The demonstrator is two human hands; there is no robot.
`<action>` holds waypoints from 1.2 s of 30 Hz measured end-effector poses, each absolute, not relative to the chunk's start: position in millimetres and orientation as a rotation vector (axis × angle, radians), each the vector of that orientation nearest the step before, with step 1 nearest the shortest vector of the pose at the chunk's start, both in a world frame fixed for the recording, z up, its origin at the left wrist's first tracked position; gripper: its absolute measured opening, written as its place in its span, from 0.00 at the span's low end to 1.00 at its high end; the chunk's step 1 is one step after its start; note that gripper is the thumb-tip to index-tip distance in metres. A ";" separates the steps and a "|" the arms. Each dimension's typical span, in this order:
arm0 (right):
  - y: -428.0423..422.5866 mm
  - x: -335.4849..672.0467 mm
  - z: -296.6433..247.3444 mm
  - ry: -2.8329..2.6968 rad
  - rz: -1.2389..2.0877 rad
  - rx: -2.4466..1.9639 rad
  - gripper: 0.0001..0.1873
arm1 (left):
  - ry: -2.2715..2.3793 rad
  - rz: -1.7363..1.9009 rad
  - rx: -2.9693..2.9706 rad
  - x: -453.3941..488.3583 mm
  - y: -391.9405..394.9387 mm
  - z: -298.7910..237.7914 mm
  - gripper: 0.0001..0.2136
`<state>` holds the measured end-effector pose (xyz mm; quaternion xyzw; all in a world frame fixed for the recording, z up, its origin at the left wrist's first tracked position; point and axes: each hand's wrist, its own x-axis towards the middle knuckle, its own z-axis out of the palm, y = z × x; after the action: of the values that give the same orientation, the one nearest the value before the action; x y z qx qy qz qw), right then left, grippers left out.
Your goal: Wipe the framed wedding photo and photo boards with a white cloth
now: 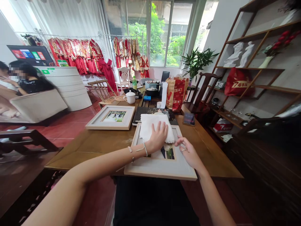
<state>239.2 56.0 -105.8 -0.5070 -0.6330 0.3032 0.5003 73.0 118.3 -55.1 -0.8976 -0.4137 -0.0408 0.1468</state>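
Note:
My left hand [159,138] lies flat with its fingers spread on a white cloth [150,123]. The cloth covers the upper part of a pale picture frame [150,168], and a strip of the photo [169,152] shows below it. At the frame's right edge is my right hand [188,151], its fingers loosely bent and apart; it seems to steady that side, though contact is hard to make out. A second framed photo [114,116] rests farther back to the left. Behind the cloth lies a dark, patterned flat board [143,111].
The wooden table [77,150] also bears a white lidded cup [129,97], a green bottle [134,83], a blue box [147,98] and a red and tan paper bag [177,94]. Dark chairs and a shelf [256,70] stand right. Two people sit at far left.

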 end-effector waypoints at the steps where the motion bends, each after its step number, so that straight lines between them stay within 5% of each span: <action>1: 56.7 238.5 -106.4 -1.534 0.733 -1.227 0.11 | -1.209 -0.111 -2.581 73.6 122.3 -55.4 0.32; 12: 63.0 229.0 -118.5 -1.520 0.744 -1.245 0.09 | -1.256 0.212 -2.828 45.6 44.3 -27.1 0.25; 19: 63.0 222.6 -119.7 -1.517 0.758 -1.237 0.10 | -1.057 0.231 -2.826 22.4 -11.6 -33.9 0.30; 36: 62.2 214.5 -115.8 -1.515 0.752 -1.251 0.09 | -1.298 0.024 -2.532 14.4 137.1 -47.2 0.29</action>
<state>214.5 62.2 -115.8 -0.5162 -0.6255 0.3103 0.4960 14.4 137.1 -47.2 -0.8802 -0.4511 0.0084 0.1473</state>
